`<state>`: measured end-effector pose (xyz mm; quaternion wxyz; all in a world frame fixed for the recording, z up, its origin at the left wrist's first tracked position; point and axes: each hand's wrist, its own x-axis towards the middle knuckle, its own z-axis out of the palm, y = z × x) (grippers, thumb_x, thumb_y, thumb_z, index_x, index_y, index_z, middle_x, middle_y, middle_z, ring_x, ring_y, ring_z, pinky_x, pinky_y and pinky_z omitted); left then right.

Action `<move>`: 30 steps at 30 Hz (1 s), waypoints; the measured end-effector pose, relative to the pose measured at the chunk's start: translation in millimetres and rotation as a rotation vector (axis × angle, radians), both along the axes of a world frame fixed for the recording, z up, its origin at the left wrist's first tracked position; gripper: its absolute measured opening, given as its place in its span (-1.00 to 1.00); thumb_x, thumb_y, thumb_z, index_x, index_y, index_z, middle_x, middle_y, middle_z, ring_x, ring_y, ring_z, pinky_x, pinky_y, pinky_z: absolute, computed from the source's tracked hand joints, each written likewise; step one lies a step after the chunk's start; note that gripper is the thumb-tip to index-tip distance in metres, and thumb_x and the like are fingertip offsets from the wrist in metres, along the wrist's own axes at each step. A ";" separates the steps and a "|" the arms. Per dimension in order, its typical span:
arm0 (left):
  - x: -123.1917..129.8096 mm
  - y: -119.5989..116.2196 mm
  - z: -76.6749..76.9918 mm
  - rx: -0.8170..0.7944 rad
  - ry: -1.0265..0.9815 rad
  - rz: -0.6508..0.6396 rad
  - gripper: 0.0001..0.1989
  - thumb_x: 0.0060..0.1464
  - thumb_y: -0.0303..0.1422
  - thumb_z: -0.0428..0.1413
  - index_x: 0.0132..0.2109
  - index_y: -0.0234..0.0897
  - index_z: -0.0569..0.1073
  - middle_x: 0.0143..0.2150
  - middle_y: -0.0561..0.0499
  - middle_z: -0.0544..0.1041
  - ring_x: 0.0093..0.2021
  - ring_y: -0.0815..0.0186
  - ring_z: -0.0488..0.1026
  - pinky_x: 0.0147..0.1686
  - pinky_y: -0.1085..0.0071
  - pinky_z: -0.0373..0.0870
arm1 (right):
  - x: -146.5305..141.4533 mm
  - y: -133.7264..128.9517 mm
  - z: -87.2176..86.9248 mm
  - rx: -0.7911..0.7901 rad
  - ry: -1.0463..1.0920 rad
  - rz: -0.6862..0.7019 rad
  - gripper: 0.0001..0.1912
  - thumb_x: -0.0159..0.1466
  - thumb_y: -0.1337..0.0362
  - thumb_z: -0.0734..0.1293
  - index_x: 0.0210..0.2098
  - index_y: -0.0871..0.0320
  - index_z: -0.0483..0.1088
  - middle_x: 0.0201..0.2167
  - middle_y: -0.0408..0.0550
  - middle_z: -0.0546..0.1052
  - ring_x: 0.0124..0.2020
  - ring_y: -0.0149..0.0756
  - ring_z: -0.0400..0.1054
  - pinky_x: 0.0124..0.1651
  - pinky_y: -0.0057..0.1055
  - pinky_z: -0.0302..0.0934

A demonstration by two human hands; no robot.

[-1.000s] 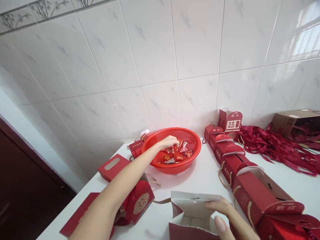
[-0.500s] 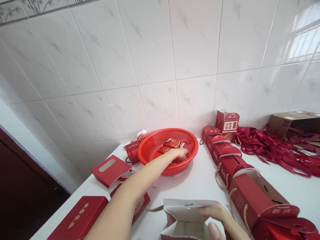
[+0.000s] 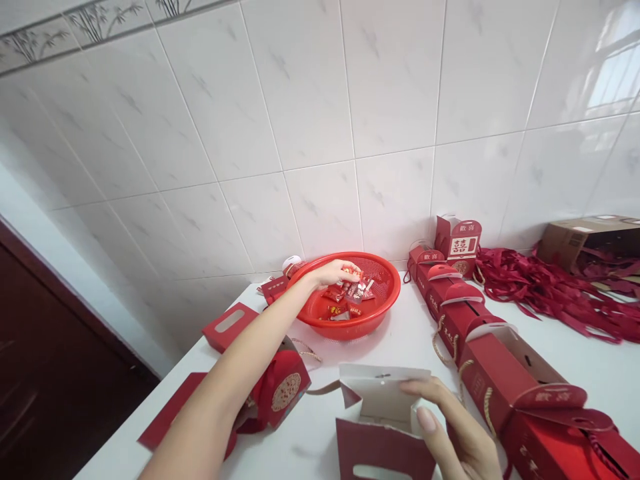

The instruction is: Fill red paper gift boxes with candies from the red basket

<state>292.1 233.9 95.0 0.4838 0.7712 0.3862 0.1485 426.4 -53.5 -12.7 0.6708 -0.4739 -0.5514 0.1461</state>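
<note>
My left hand (image 3: pixel 336 275) is above the red plastic basket (image 3: pixel 320 321), its fingers closed on a small red-wrapped packet (image 3: pixel 353 269). More wrapped packets (image 3: pixel 336 312) lie in the bottom of the basket. Near the front edge of the view stands an open dark red box (image 3: pixel 385 448) with a pale inside and its top flaps spread. My right hand (image 3: pixel 457 427) grips the right side of this box, thumb and forefinger at its rim.
A row of red boxes with rope handles (image 3: pixel 493 373) runs along the right. Behind it lie dark red ribbons (image 3: pixel 560 297) and a cardboard box (image 3: pixel 575 241). More red boxes (image 3: pixel 285 393) sit at the left, partly under my left arm. A tiled wall (image 3: pixel 320 213) rises behind.
My left hand has lifted from the right part of the basket and moved left, now with a packet in its fingers. The box in my right hand shows more of its front.
</note>
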 end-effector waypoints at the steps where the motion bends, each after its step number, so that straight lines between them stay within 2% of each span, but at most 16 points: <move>1: -3.8 -5.4 4.3 -0.011 -0.050 0.007 -0.63 -0.13 -0.23 0.39 -0.20 -0.31 0.52 -0.40 0.07 0.49 -0.42 0.41 0.40 -0.39 0.48 0.33 | 2.2 0.1 -1.1 -0.009 -0.030 0.004 -0.74 0.42 0.05 0.25 -0.11 -0.03 0.54 -0.12 -0.05 0.62 -0.09 -0.14 0.53 -0.14 -0.38 0.43; 6: -19.1 -42.4 28.3 -0.061 -0.246 0.004 -0.52 -0.17 -0.17 0.42 -0.15 -0.31 0.48 -0.40 0.13 0.42 -0.48 0.50 0.32 -0.43 0.53 0.30 | 6.6 2.7 0.6 -0.033 -0.226 0.023 -0.70 0.40 0.15 0.29 0.10 -0.03 0.43 0.04 -0.06 0.59 0.05 -0.17 0.51 -0.01 -0.41 0.43; 9: -28.4 -74.0 45.8 -0.069 -0.357 -0.093 -0.53 -0.12 -0.20 0.41 -0.12 -0.30 0.46 -0.41 0.14 0.42 -0.51 0.51 0.31 -0.45 0.54 0.29 | 0.7 4.2 6.6 -0.053 -0.247 -0.025 -0.70 0.40 0.17 0.27 0.09 0.01 0.41 0.04 -0.04 0.59 0.07 -0.17 0.50 0.01 -0.38 0.43; 11: -33.1 -98.4 56.5 -0.018 -0.331 -0.171 -0.58 -0.03 -0.22 0.36 -0.07 -0.30 0.46 -0.44 0.13 0.44 -0.51 0.48 0.34 -0.45 0.53 0.30 | -4.5 5.2 10.5 -0.067 -0.246 -0.055 -0.70 0.39 0.17 0.26 0.09 0.04 0.41 0.04 -0.01 0.58 0.07 -0.16 0.49 0.01 -0.35 0.43; 14: -35.4 -134.1 66.7 0.118 -0.128 -0.262 -0.68 0.11 -0.25 0.27 -0.01 -0.25 0.49 -0.39 0.10 0.51 -0.43 0.41 0.43 -0.38 0.49 0.34 | -10.6 6.3 15.3 -0.084 -0.227 -0.066 -0.69 0.39 0.16 0.25 0.08 0.08 0.40 0.06 0.05 0.56 0.08 -0.14 0.47 0.02 -0.28 0.42; 16: -34.0 -152.6 68.4 0.218 0.029 -0.326 -0.72 0.15 -0.28 0.23 0.00 -0.22 0.53 -0.30 0.07 0.56 -0.32 0.34 0.49 -0.29 0.45 0.36 | -12.8 6.6 17.7 -0.085 -0.208 -0.050 -0.68 0.39 0.16 0.25 0.09 0.09 0.39 0.07 0.09 0.55 0.11 -0.11 0.45 0.05 -0.23 0.40; 20: -30.4 -170.3 64.7 0.379 0.223 -0.399 -0.62 0.15 -0.23 0.25 0.11 -0.15 0.53 -0.15 0.04 0.59 -0.16 0.25 0.51 -0.19 0.43 0.35 | -13.8 6.1 19.0 -0.078 -0.174 -0.003 -0.69 0.40 0.16 0.26 0.09 0.08 0.38 0.11 0.07 0.53 0.15 -0.10 0.41 0.09 -0.21 0.37; 24: -29.3 -174.3 62.3 0.346 0.202 -0.394 -0.56 0.28 -0.14 0.11 0.24 -0.16 0.43 0.02 -0.05 0.56 -0.02 0.20 0.49 -0.12 0.41 0.36 | -13.3 6.7 15.0 -0.081 -0.181 -0.005 -0.68 0.41 0.16 0.25 0.11 0.06 0.36 0.13 0.05 0.51 0.16 -0.12 0.40 0.11 -0.22 0.34; 26: -27.6 -176.6 60.3 0.298 0.161 -0.380 -0.52 0.33 -0.10 0.03 0.29 -0.17 0.37 0.04 -0.08 0.54 -0.04 0.20 0.49 -0.11 0.38 0.37 | -13.5 7.8 12.9 -0.074 -0.181 -0.018 -0.68 0.41 0.16 0.24 0.12 0.07 0.35 0.12 0.06 0.51 0.15 -0.12 0.40 0.10 -0.22 0.35; 28: -24.4 -180.1 55.0 0.237 0.074 -0.374 -0.55 0.36 -0.18 -0.04 0.31 -0.15 0.33 0.04 -0.07 0.53 -0.10 0.24 0.49 -0.13 0.36 0.40 | -14.2 8.9 11.4 -0.073 -0.179 -0.025 -0.69 0.42 0.16 0.24 0.11 0.07 0.36 0.10 0.06 0.52 0.14 -0.12 0.41 0.09 -0.22 0.35; 30: -20.2 -184.8 45.7 0.208 -0.041 -0.395 -0.56 0.31 -0.36 -0.06 0.29 -0.14 0.33 0.03 -0.06 0.51 -0.10 0.26 0.48 -0.08 0.33 0.42 | -14.7 9.7 10.1 -0.059 -0.173 -0.027 -0.70 0.42 0.16 0.24 0.10 0.08 0.37 0.10 0.05 0.52 0.14 -0.11 0.41 0.09 -0.22 0.36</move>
